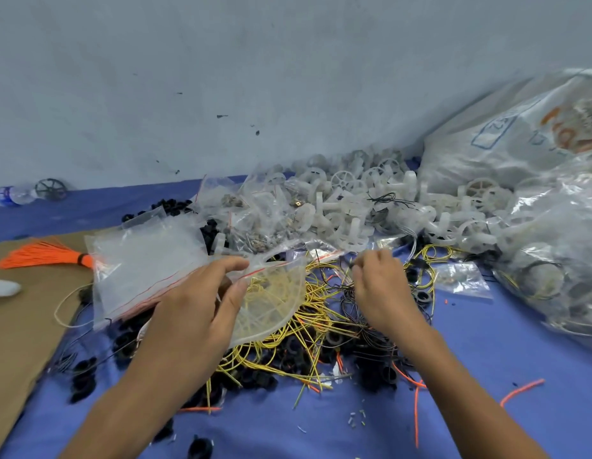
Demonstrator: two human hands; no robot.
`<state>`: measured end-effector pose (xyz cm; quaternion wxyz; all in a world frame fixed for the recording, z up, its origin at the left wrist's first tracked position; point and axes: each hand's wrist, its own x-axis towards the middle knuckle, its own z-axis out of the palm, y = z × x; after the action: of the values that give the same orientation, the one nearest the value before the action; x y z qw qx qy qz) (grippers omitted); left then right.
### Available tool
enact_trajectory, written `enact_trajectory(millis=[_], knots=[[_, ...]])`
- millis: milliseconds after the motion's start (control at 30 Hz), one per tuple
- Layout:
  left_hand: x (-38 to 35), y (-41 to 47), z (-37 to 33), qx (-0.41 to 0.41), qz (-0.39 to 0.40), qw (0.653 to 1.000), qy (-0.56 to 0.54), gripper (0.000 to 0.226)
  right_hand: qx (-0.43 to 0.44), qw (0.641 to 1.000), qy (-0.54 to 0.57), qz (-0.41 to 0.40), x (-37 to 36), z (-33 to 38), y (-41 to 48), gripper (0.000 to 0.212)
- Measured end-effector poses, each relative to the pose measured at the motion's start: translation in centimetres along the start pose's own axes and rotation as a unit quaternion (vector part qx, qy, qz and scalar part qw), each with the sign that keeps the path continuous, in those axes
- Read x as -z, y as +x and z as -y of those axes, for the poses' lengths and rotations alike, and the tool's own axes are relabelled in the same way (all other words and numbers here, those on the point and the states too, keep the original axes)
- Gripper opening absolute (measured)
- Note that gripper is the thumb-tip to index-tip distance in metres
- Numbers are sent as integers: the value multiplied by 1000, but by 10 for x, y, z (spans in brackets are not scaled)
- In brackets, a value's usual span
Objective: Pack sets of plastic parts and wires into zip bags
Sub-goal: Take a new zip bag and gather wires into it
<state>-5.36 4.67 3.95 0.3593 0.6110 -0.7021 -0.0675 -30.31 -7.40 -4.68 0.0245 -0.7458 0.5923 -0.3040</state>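
Blue desk (pixel 487 376) by grey wall (pixel 221 77): left hand (pixel 195 309) pinches zip bag (pixel 271 303) mouth over wire heap (pixel 314 313), likely to keep it open, while right hand (pixel 382 289) pinches black wire (pixel 345 288), seemingly for loading.

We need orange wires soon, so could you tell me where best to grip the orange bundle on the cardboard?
I would pinch the orange bundle at its dark tie, coming from above: there the strands are bound tight, while leftward they fan loose, and zip bags cover the right end.
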Motion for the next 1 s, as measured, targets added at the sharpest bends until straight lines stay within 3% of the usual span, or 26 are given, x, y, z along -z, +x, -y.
enact_trajectory(millis=[67,167,300,400,533,633,733,800,900,1000], knots=[[-2,0,0,-1,3,1000,15,45,-100,977,182,-52,19,-2,2,8],[-4,1,2,2,14,1000,25,38,-187,892,401,-96,46,-3,1,10],[-10,3,3,-1,0,998,68,16,-194,783,580,-114,75,3,-8,18],[-15,5,-1,2,-8,997,72,4,-172,736,652,-57,89,13,-24,20],[-20,7,-7,-2,4,999,48,6,-170,742,635,133,86,38,-46,33],[-24,1,-13,-29,5,998,55,9,-182,733,608,245,65,65,-54,30],[-28,-10,-19,-73,18,995,68,10,-192,700,633,269,44,95,-54,30],[-30,-15,-20,-81,34,995,55,17,-153,684,656,280,38,113,-54,40],[-25,-15,-15,-91,-3,995,51,15,-84,717,616,314,37,125,-57,47],[-17,-6,-6,-40,-34,998,29,14,-26,793,540,280,42,124,-60,28]])
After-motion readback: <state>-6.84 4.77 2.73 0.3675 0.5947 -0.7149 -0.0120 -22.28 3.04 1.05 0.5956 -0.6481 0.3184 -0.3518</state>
